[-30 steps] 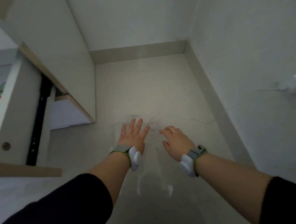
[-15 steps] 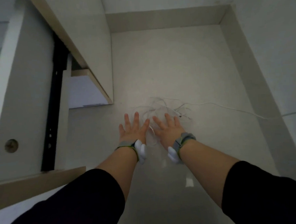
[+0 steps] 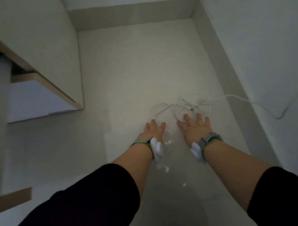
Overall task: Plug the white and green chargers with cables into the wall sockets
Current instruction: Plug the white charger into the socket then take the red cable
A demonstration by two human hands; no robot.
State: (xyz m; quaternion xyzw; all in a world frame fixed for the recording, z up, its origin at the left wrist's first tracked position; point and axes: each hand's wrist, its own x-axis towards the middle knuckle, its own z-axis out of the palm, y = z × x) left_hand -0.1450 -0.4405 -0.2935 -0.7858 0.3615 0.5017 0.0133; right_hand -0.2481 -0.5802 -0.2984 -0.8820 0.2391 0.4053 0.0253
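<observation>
On floor (image 3: pixel 134 70), near right-hand wall (image 3: pixel 261 37): one tangle of white cables (image 3: pixel 187 104), one strand trailing to that wall. My left hand (image 3: pixel 152 133): fingers straight, spread, holding nothing, at the loops' near edge. My right hand (image 3: pixel 195 129): likewise flat, fingertips touching the loops.

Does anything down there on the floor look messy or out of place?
Yes. The white cables lie in a loose tangle on the floor, loops crossing one another, with one strand trailing off toward the right wall. The left hand and right hand are spread open at its near edge.
</observation>
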